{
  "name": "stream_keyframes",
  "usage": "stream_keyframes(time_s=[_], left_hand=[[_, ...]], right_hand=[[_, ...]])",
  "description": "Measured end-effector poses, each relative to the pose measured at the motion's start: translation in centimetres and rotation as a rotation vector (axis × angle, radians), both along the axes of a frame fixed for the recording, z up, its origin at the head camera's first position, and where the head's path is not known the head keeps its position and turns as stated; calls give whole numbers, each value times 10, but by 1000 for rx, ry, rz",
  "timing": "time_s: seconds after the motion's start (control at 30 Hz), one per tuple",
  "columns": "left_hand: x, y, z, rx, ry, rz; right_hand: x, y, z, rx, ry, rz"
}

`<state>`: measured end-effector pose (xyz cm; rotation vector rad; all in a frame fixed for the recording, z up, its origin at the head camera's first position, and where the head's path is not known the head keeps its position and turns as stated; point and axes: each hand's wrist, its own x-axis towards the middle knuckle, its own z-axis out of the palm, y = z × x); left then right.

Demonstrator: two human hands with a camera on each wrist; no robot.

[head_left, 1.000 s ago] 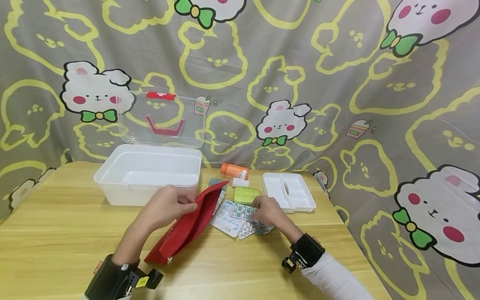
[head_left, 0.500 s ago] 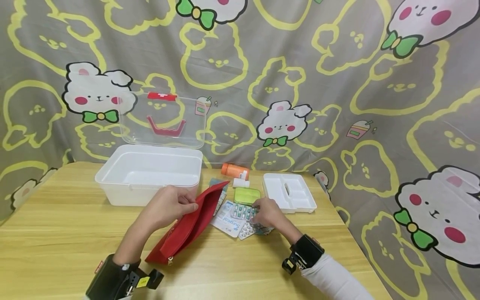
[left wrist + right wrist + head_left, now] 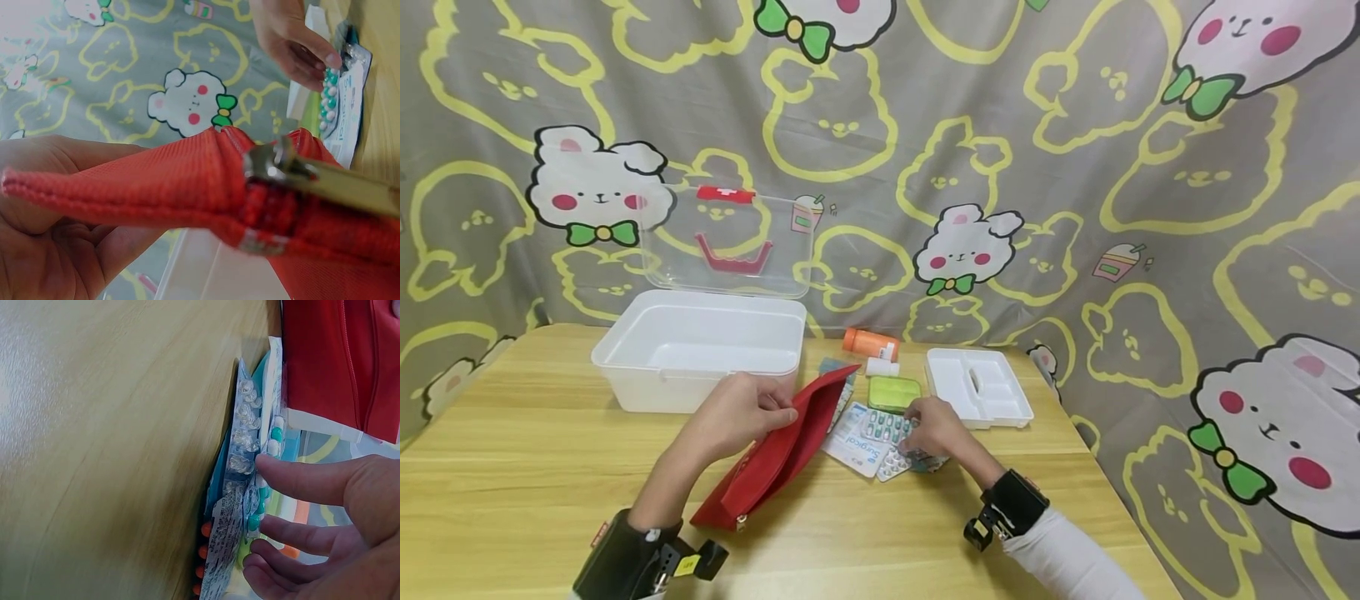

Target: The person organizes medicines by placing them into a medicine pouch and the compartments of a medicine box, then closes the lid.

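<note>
My left hand (image 3: 741, 412) grips the red zip pouch (image 3: 775, 462) by its upper edge, thumb and fingers on the fabric. The pouch's mouth gapes to the right, and its zipper pull (image 3: 300, 175) hangs close to the left wrist camera. At the pile of medicines, my right hand (image 3: 936, 425) pinches the end of a blister pack of green and white capsules (image 3: 883, 427) between thumb and forefinger. That pack lies on a white "Surgical" packet (image 3: 853, 446). Under and beside the hand are a clear-bubbled blister pack (image 3: 244, 428) and a silver-backed one with orange pills (image 3: 222, 544).
Behind the left hand stands a white plastic box (image 3: 700, 333) with its clear lid (image 3: 722, 242) raised. Beyond the pile lie an orange bottle (image 3: 871, 343), a small white bottle (image 3: 882, 367) and a lime-green case (image 3: 893, 393). A white compartment tray (image 3: 981, 385) stands at right.
Both hands keep nearly the same places, the left on the pouch and the right at the capsule pack. The head view has shifted very slightly.
</note>
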<state>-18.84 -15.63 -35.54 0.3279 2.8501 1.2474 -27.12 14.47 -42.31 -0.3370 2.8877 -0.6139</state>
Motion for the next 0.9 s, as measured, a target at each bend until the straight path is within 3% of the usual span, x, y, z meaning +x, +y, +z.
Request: stream_keyframes(time_s=[0.37, 0.9], left_hand=[[2, 0, 0, 12, 9, -7], [1, 1, -1, 14, 12, -6]], right_hand=[[1, 1, 2, -39, -53, -35], [-1, 8, 8, -249, -73, -61]])
